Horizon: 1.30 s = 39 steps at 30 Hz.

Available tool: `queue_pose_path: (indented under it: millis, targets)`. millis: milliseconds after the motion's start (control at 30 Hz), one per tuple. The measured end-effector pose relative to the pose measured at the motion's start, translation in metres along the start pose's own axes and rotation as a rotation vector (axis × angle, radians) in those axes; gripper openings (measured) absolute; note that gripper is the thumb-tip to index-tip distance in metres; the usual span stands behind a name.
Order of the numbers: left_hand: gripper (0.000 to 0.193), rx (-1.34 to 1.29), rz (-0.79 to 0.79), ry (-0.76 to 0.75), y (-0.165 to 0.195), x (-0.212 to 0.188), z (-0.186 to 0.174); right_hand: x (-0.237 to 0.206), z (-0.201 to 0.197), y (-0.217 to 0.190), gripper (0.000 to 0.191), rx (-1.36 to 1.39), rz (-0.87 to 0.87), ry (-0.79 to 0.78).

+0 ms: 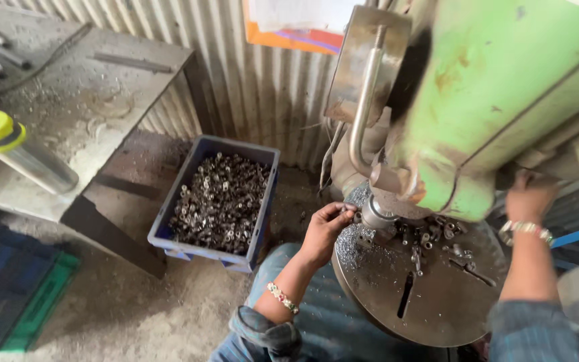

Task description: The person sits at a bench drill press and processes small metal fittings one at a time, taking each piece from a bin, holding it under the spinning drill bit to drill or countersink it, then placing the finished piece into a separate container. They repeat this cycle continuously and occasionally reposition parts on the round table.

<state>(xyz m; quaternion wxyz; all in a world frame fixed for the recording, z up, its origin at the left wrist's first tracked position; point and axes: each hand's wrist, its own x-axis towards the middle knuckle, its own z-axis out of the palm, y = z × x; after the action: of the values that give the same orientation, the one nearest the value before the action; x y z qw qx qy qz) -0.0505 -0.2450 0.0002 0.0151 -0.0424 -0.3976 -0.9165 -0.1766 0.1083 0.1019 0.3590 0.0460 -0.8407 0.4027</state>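
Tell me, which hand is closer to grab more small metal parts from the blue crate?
Probably the left hand: it is nearer the blue plastic crate. The right hand is up by the green machine.

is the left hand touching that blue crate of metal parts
Apart. The head view shows the left hand raised at the round machine table, with bare floor plainly visible between it and the blue crate.

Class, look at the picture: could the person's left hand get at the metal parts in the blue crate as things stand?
Probably yes: the crate is open-topped, beside the left hand, with nothing between them, though its fingers pinch a small part.
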Motion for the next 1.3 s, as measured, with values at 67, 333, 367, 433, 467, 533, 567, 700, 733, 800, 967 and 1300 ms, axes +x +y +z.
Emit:
queue_pose_path:
  millis: [67,333,367,433,467,533,567,700,733,800,967,1300]
  targets:
    - [0.016,0.022,0.001,0.011,0.003,-0.003,-0.001,-0.038,-0.013,-0.001,0.014,0.071,0.113,0.04]
    - [0.024,0.249,0.125,0.35,0.003,-0.009,-0.009,-0.143,-0.095,-0.007,0.01,-0.065,0.392,-0.11]
    - [0.028,0.265,0.113,0.352,0.0,-0.009,-0.007,-0.144,-0.098,-0.007,0.01,-0.086,0.395,-0.134]
    - [0.029,0.33,0.071,0.406,-0.003,-0.008,0.0,-0.143,-0.1,-0.004,0.009,-0.05,0.275,-0.137]
    - [0.03,0.361,0.053,0.434,-0.003,-0.007,0.001,-0.143,-0.099,-0.002,0.008,-0.032,0.212,-0.14]
    - [0.029,0.461,0.047,0.387,-0.001,-0.004,0.002,-0.142,-0.095,0.002,0.009,-0.059,0.308,-0.132]
    - [0.028,0.509,0.046,0.366,0.0,-0.002,0.001,-0.142,-0.094,0.003,0.01,-0.072,0.354,-0.131]
    - [0.025,0.4,-0.095,0.205,-0.001,0.006,-0.004,-0.142,-0.088,0.005,0.009,0.092,0.392,-0.039]
    - [0.022,0.221,-0.147,0.147,-0.004,0.007,-0.005,-0.14,-0.085,0.004,0.008,0.13,0.405,-0.029]
    - [0.021,0.064,-0.178,0.08,-0.01,0.008,-0.005,-0.133,-0.076,0.002,0.008,0.088,0.353,-0.012]
    - [0.024,0.153,-0.115,0.067,-0.012,0.009,-0.003,-0.071,-0.03,0.002,0.015,0.093,0.046,0.06]
    - [0.029,0.183,-0.19,-0.033,0.008,0.029,0.012,0.039,0.018,0.004,0.014,-0.091,-0.134,0.002]
